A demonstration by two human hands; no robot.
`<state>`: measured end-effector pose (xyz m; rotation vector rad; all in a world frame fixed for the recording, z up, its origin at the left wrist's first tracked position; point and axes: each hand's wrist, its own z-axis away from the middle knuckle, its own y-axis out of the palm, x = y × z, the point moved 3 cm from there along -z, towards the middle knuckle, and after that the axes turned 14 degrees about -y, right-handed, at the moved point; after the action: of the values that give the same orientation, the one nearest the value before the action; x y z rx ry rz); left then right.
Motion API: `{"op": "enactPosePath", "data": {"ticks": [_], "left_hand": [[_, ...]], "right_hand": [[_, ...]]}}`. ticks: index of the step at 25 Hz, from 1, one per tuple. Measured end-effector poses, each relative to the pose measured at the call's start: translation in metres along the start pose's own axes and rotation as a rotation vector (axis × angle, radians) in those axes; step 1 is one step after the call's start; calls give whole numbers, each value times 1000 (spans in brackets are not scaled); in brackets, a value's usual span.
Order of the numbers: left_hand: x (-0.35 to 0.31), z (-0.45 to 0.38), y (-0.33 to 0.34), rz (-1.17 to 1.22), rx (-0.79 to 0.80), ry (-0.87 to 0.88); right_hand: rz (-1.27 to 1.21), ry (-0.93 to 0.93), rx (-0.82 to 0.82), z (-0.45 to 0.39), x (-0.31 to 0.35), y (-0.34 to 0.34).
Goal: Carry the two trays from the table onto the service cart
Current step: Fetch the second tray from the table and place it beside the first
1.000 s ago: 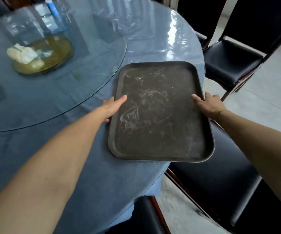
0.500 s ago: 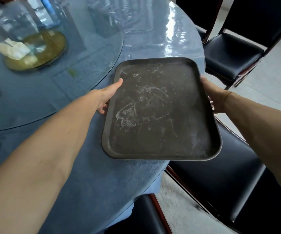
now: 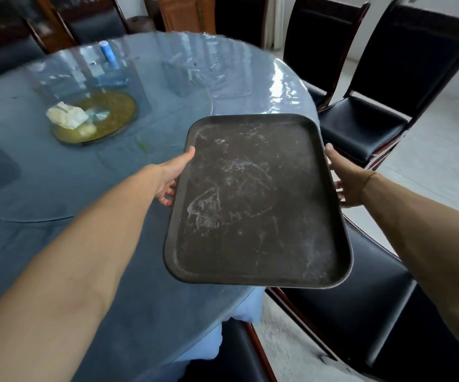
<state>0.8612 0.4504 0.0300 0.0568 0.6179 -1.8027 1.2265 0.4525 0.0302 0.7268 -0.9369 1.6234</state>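
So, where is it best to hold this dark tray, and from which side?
Grip the tray by its two long side rims, one hand per side, as the left hand and right hand do now. It is wide and flat, and the raised lip gives thumbs a hold.

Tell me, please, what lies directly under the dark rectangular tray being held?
Under the dark rectangular tray, the blue-clothed round table edge and a black chair seat show around it. The left hand and right hand grip its sides; the fingers beneath are hidden.

One tray [image 3: 255,205], two hands [image 3: 171,175] [image 3: 345,179] — one round table [image 3: 57,244].
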Motion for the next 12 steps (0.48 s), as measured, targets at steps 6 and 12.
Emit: {"op": "enactPosePath", "data": {"ticks": [6, 12], "left_hand": [[34, 73, -24, 47, -20, 52], [81, 145, -51, 27, 4, 100]], "right_hand": [[-25, -34, -15, 77, 22, 6], [-30, -54, -34, 170, 35, 17]]}}
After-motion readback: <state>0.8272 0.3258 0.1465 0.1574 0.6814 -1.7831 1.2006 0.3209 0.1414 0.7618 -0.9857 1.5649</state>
